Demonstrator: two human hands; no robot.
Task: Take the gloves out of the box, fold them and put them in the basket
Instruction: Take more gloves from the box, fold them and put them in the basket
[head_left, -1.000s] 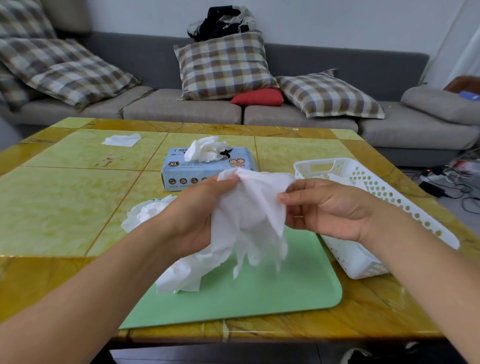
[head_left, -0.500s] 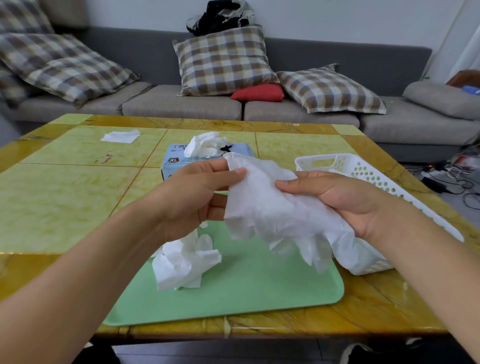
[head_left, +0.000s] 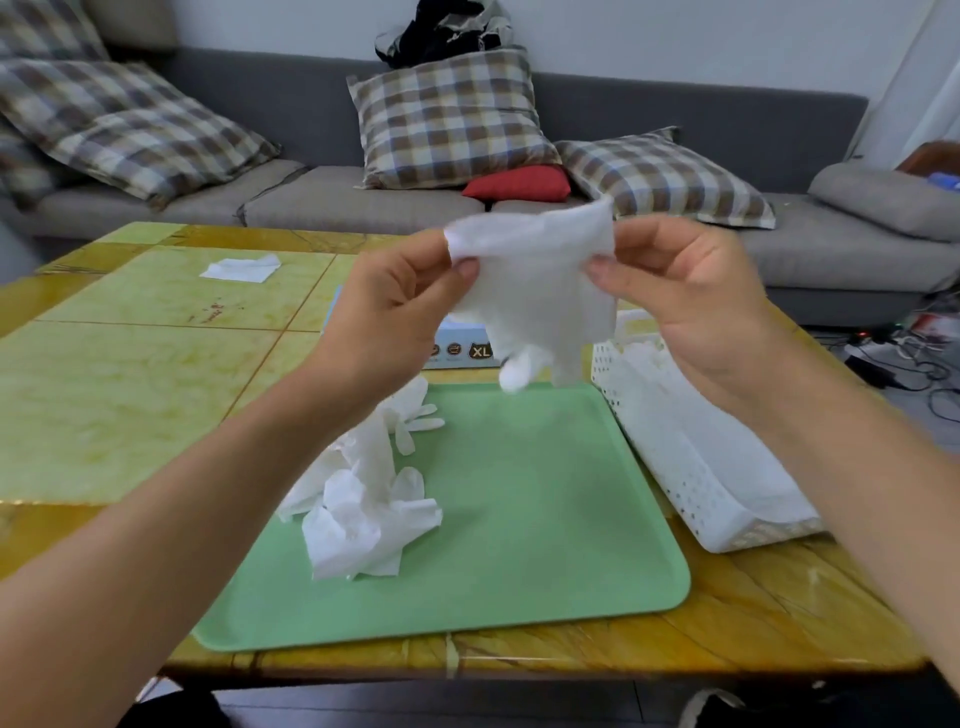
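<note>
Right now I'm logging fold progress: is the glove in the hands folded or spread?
Spread. The glove hangs open from its cuff, pinched by the left hand and right hand, fingers dangling down.

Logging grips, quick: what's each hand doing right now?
Left hand: pinches the glove at its cuff corner.
Right hand: pinches the same glove's other cuff corner.

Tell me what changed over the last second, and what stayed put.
Both hands, the left hand and right hand, rose, lifting the glove from low over the green tray to hang spread between them, pinched at its cuff corners, fingers down. A crumpled bunch the left hand had gripped was dropped onto the pile of gloves on the tray. The basket, glove box and tray stayed put.
</note>
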